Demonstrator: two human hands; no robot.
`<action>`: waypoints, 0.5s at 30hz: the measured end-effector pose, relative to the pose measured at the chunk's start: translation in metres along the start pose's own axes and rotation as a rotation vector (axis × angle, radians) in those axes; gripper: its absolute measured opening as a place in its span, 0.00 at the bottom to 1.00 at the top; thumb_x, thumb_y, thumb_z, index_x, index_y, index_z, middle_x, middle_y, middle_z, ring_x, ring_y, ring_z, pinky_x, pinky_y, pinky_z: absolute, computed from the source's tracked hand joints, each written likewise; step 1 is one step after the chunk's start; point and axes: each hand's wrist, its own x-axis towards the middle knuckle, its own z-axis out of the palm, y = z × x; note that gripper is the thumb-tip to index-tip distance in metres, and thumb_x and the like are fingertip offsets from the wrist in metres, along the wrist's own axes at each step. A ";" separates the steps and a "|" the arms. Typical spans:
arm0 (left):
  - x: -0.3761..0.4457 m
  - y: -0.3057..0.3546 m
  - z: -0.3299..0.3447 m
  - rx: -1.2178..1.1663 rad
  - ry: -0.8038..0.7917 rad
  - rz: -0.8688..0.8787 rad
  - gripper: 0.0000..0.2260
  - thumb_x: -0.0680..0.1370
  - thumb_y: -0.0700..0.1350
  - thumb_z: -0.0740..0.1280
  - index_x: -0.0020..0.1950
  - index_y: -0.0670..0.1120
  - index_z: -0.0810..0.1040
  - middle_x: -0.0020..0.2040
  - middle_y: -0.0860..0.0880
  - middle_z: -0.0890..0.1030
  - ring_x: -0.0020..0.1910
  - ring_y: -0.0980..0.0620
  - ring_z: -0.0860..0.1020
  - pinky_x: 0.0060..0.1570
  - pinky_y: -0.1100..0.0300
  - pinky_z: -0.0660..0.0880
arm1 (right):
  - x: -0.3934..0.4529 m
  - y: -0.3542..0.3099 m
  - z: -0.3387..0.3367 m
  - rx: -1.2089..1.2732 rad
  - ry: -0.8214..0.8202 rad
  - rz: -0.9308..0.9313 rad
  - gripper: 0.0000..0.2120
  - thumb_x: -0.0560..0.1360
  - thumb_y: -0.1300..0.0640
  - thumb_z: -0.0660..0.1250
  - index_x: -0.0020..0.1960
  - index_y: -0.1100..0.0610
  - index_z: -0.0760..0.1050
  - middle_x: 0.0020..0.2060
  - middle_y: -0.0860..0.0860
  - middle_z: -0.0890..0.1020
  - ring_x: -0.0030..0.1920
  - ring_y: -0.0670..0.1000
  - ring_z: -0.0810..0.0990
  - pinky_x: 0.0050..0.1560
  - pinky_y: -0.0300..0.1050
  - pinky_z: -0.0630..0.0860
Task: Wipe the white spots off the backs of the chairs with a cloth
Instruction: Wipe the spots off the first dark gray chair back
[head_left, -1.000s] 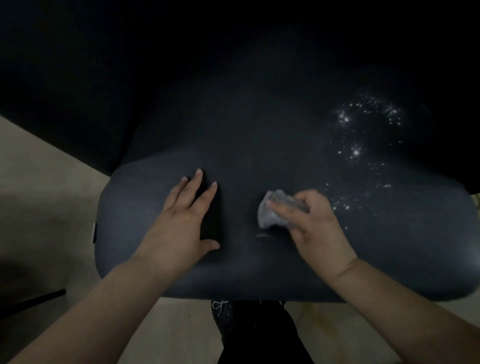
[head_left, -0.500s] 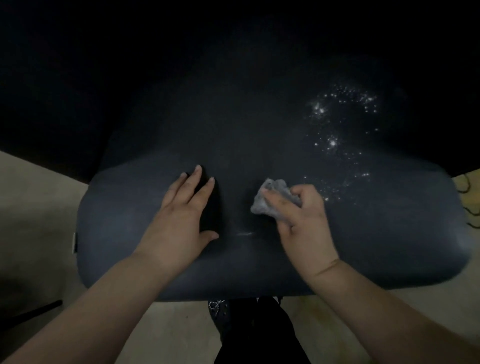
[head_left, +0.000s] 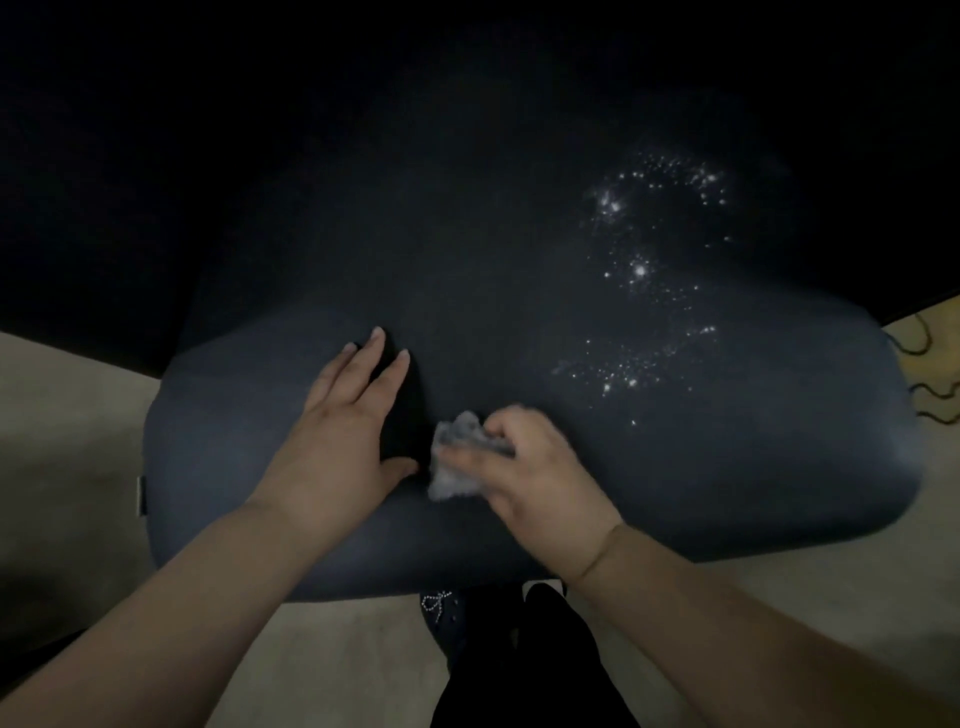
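The small crumpled grey cloth (head_left: 457, 457) sits low on the wide, dark navy, rounded padded chair back (head_left: 249, 441), a little left of the middle, and it looks smeared and soft-edged. The right hand (head_left: 540, 488) clamps it, fingers curled over the top of the wad and pressing it against the upholstery. The cluster of fine white spots (head_left: 644, 291) lies up and to the right of the cloth, apart from it, running in a loose trail from a ring of specks near the top down to a denser patch just beyond the right knuckles.

The left hand (head_left: 348, 426) rests flat on the chair back just beside the cloth, fingers straight and spread slightly, the thumb stretched out toward the cloth with a narrow dark gap between them. The 2 bare forearms come in from the bottom corners.

Below the lower edge of the chair back there is pale beige floor (head_left: 332, 670). A dark shoe with a small beaded bow (head_left: 439, 605) stands on the floor under the chair back, next to black trousers (head_left: 530, 675). At the far right edge, dark cords (head_left: 930, 395) curl over a yellowish surface.
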 end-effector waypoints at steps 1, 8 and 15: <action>0.000 0.000 0.000 -0.001 0.000 -0.001 0.45 0.70 0.52 0.75 0.78 0.52 0.51 0.78 0.54 0.42 0.76 0.53 0.42 0.65 0.73 0.33 | 0.005 0.005 -0.002 -0.025 0.055 0.007 0.15 0.73 0.60 0.66 0.58 0.51 0.82 0.41 0.58 0.75 0.42 0.59 0.75 0.42 0.50 0.76; 0.001 0.012 0.003 -0.019 -0.007 0.011 0.45 0.71 0.57 0.73 0.79 0.54 0.48 0.78 0.57 0.39 0.76 0.55 0.39 0.72 0.63 0.41 | -0.028 0.028 -0.021 -0.078 0.306 0.275 0.22 0.68 0.62 0.72 0.62 0.55 0.79 0.45 0.57 0.73 0.43 0.58 0.74 0.45 0.55 0.77; 0.022 0.041 0.011 0.025 0.030 0.000 0.43 0.72 0.62 0.68 0.78 0.55 0.48 0.78 0.57 0.42 0.76 0.53 0.41 0.75 0.48 0.50 | 0.004 0.069 -0.056 -0.146 0.366 0.372 0.19 0.73 0.64 0.71 0.63 0.55 0.78 0.48 0.59 0.73 0.49 0.59 0.74 0.53 0.53 0.74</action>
